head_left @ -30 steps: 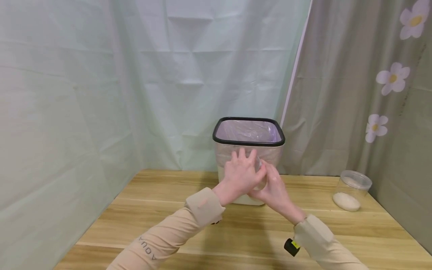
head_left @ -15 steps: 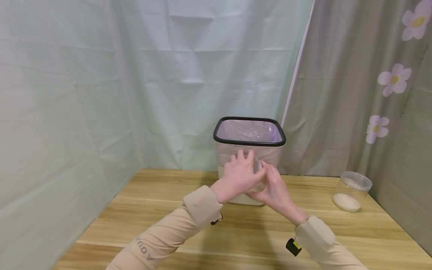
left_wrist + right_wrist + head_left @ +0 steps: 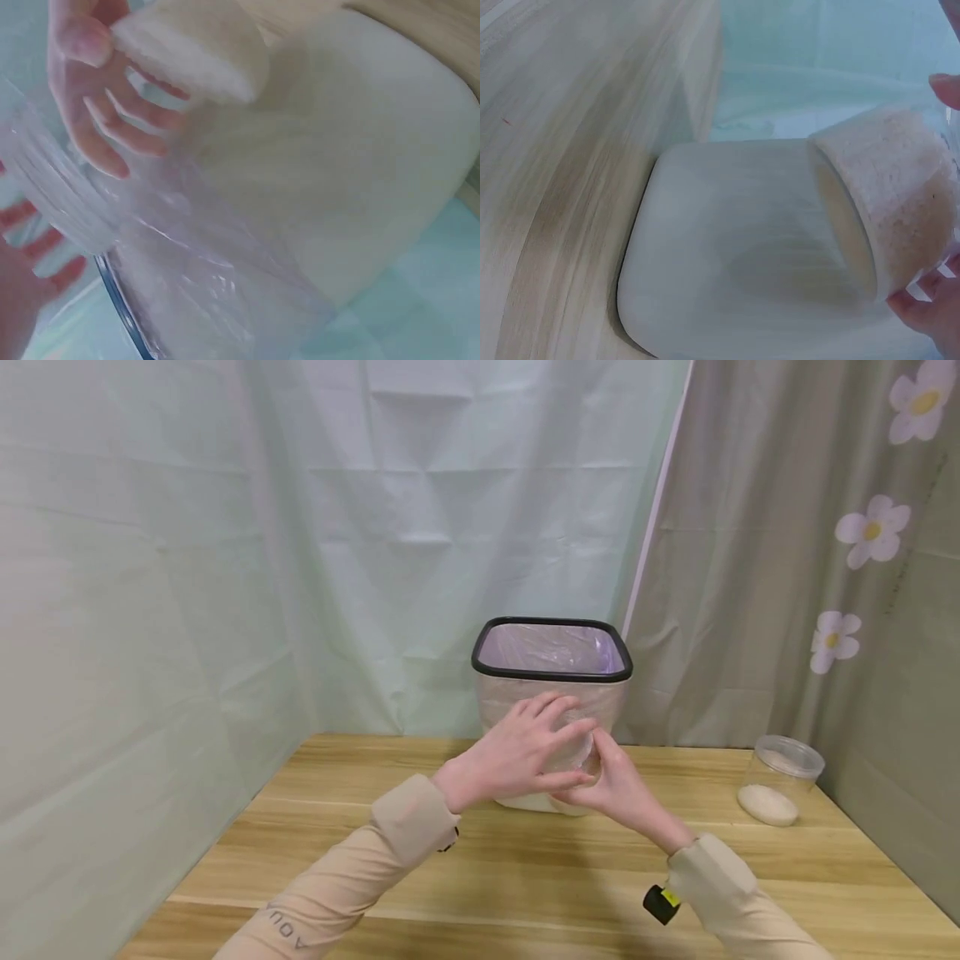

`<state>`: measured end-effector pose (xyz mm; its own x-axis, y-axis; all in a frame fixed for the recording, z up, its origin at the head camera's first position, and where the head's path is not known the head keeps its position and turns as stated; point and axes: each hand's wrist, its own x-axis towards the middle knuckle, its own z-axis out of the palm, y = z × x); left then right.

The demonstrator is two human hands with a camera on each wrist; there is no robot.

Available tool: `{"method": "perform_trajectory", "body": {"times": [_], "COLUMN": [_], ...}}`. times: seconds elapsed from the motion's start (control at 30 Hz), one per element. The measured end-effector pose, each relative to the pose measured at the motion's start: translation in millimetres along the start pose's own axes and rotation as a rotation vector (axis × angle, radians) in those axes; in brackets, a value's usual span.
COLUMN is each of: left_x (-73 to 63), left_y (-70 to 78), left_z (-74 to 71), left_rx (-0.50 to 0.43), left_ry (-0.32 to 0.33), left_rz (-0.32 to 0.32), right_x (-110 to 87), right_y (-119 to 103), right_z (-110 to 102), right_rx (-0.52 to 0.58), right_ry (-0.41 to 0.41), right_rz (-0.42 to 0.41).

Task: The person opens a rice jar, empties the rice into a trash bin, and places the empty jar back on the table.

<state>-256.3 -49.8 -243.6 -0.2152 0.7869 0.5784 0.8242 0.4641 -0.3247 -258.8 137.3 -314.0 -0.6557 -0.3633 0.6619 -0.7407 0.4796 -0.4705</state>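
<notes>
Between my two hands is a clear plastic jar (image 3: 576,750), partly hidden behind fingers in the head view. White grains (image 3: 900,199) fill its lower part, and it lies tilted in the right wrist view. My right hand (image 3: 626,789) grips the jar's side, thumb and fingers curled round it. The ribbed, clear top (image 3: 64,187) of the jar points toward my left hand (image 3: 517,747). That hand's fingers (image 3: 37,244) are spread and fairly straight, their tips right at the top's edge.
A pale bin (image 3: 603,695) with a black rim (image 3: 551,677) and clear liner stands directly behind the hands. Another clear lidded jar (image 3: 783,777) with white grains rests on the wooden table (image 3: 360,852) at right. Curtains (image 3: 420,527) hang behind and at the sides.
My left hand has turned and shifted left, its fingers now pointing right across the jar's top. More of the jar shows. My right hand keeps its grip, shifted slightly down and right.
</notes>
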Motion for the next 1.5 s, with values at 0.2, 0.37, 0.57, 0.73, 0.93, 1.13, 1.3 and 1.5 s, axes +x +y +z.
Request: {"method": "perform_trajectory", "body": {"times": [0.2,0.37,0.57,0.73,0.93,1.13,1.3,1.5], "left_x": [-2.7,-2.6,-2.4,-1.8,-0.5,1.2,3.2,6.6], "left_y": [-6.6,-8.6,-8.0,-7.1,-4.5,0.6,5.9,14.7], "left_z": [0.4,4.4,6.6,7.5,8.9,12.7,14.8,12.7], "left_rx": [-0.039,-0.048,-0.009,0.024,0.063,0.094,0.125,0.172], "left_ry": [-0.039,-0.04,-0.04,-0.019,0.043,0.09,0.092,0.014], "left_rz": [0.13,0.154,0.141,0.118,0.085,-0.043,-0.177,-0.353], "right_x": [-2.0,-2.1,0.5,2.0,0.7,2.8,4.4,5.5], "right_y": [-5,-10,-36,-46,-19,-10,-11,-12], "right_z": [-1,-1,-6,-9,0,5,7,9], "right_rx": [0.045,0.067,0.046,0.058,0.057,0.022,-0.037,-0.055], "right_ry": [-0.057,-0.078,-0.065,-0.082,-0.066,-0.002,0.044,0.059], "right_rz": [0.037,0.038,0.016,0.033,0.045,-0.027,-0.038,-0.028]}}
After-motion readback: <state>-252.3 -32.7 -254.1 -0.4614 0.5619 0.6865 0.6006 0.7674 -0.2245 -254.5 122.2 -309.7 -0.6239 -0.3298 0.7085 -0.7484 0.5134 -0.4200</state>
